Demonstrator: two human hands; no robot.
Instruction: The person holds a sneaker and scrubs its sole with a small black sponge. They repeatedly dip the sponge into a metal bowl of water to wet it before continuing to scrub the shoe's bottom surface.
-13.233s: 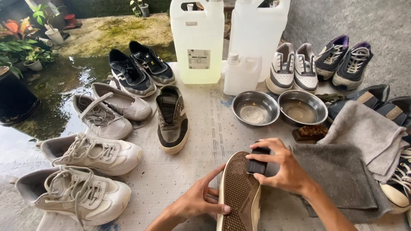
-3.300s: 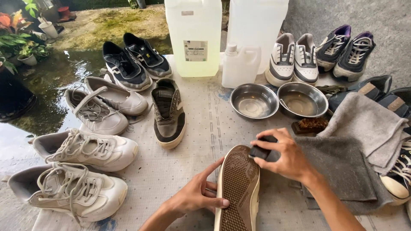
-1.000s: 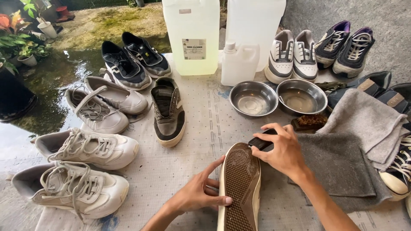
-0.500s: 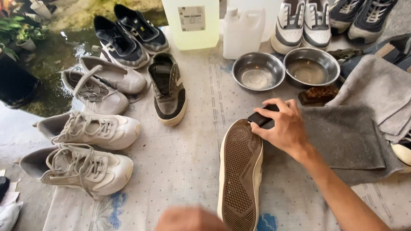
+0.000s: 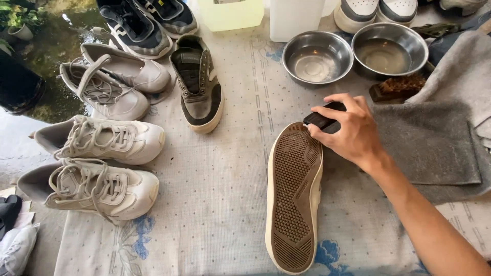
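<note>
Right hand (image 5: 353,134) closed around small black brush (image 5: 323,116), bristle end pressed at toe edge of upturned shoe (image 5: 294,197); shoe lies sole-up on cloth-covered worktop (image 5: 225,184), brown tread exposed for scrubbing; left hand out of view; steel bowls (image 5: 317,56) and grey towel (image 5: 424,140) close for reach.

Two steel bowls (image 5: 317,56), grey towel (image 5: 427,140)

Right hand (image 5: 353,134) presses black brush (image 5: 323,117) against upturned shoe (image 5: 294,197).
</note>
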